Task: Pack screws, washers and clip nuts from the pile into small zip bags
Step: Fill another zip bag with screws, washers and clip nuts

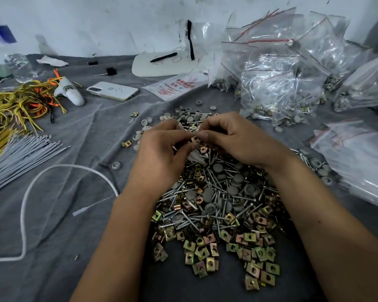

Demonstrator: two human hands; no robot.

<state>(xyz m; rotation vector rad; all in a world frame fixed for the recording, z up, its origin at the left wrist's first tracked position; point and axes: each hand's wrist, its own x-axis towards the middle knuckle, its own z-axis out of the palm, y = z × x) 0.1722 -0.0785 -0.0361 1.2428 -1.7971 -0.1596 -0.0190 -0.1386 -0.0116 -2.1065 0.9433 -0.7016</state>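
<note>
Grey cloth (79, 214) all over the table, white scuffed wall behind. Far left of the frame: yellow and orange ties (20, 101) in a tangle, grey ties (20, 153) in a flat bunch below them, white cord (52, 177) in a loop. Upper middle: white phone (112, 90) lying flat. Middle and lower middle: big pile (216, 203) of screws, grey round washers and gold clip nuts, spread out toward the bottom edge. Just above the pile, left hand (162, 153), fingers curled, tips pinched on the edge of a small clear zip bag (192, 155), most of the bag hidden under both hands. Touching it on the right, right hand (234, 138), fingers curled too, thumb and first finger pinched at the bag's mouth next to a clip nut (194, 139); cannot tell for sure if holding the nut or only the bag. Looks like filling or opening one bag. To do it well: keep the mouth pulled wide, hold the bag low over the pile, drop parts in one kind at a time, count them, then press the zip flat from end to end. Upper right: heap of filled bags (282, 83). Right edge: stack of empty bags (358, 160).
</note>
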